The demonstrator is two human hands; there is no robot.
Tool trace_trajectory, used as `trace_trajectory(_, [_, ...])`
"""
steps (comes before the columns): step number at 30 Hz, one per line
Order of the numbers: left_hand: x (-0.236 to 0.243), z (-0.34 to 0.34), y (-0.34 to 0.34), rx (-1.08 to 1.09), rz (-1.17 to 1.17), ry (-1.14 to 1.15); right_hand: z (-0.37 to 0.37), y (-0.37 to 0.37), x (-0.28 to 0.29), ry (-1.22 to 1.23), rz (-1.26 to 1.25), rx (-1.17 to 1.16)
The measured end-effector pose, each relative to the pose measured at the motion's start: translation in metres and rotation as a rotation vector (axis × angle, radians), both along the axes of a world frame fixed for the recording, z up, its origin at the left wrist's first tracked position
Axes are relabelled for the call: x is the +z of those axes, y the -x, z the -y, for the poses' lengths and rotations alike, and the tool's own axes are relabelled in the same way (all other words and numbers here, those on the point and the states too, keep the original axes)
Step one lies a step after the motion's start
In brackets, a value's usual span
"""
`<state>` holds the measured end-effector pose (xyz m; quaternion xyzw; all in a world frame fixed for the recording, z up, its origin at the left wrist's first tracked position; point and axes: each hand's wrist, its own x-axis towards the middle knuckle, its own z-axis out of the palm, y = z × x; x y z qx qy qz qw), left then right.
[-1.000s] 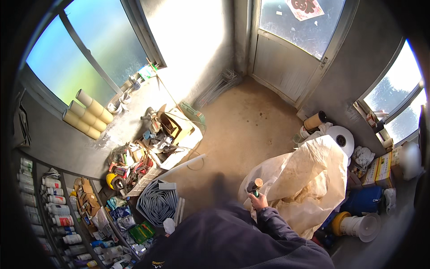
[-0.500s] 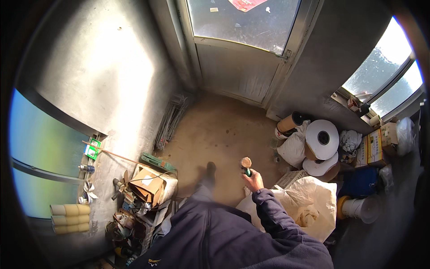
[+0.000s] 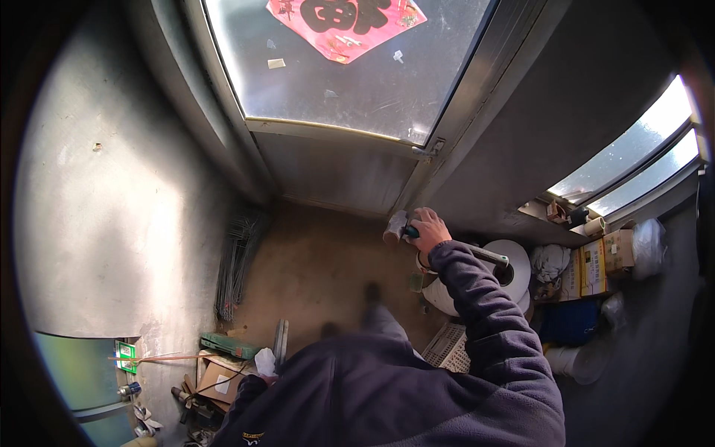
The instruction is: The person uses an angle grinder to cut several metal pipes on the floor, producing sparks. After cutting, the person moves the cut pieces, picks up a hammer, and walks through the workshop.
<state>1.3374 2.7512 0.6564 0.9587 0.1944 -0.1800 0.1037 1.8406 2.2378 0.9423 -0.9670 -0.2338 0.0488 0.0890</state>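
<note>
My right hand (image 3: 430, 232) is closed round a hammer (image 3: 397, 226), gripping it close to the head. Its short, thick head has a brown face and a green collar; the grey handle passes behind my wrist and shows again beyond the sleeve. The hammer is held up in front of the door's lower right side. At the lower left, only a small part of my left hand (image 3: 269, 378) shows past the dark sleeve, its fingers mostly hidden. Beside it are a crumpled white piece (image 3: 265, 361) and upright metal strips (image 3: 281, 341); whether the hand holds them is unclear.
Ahead stands a metal-framed door (image 3: 335, 167) with a glass pane. Thin metal rods (image 3: 237, 264) lean along the left wall. A cardboard box (image 3: 221, 384) and a green case (image 3: 227, 346) lie left. White reels (image 3: 514, 257), a plastic crate (image 3: 447, 349) and boxes (image 3: 593, 268) crowd the right.
I have moved closer to the door. My right hand has risen forward with the hammer, which has turned so its head points left. Part of my left hand has come into view.
</note>
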Motion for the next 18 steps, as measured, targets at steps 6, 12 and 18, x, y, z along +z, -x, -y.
trace_trajectory(6, [0.030, 0.055, -0.058, 0.183, -0.224, 0.082, -0.033, -0.209, -0.018, 0.477, -0.063, 0.204])
trace_trajectory(12, [0.052, 0.127, -0.098, 0.332, -0.293, 0.123, -0.049, -0.310, -0.036, 0.675, -0.277, 0.162])
trace_trajectory(18, [0.052, 0.181, -0.124, 0.396, -0.283, 0.093, -0.031, -0.328, -0.088, 0.671, -0.365, 0.136])
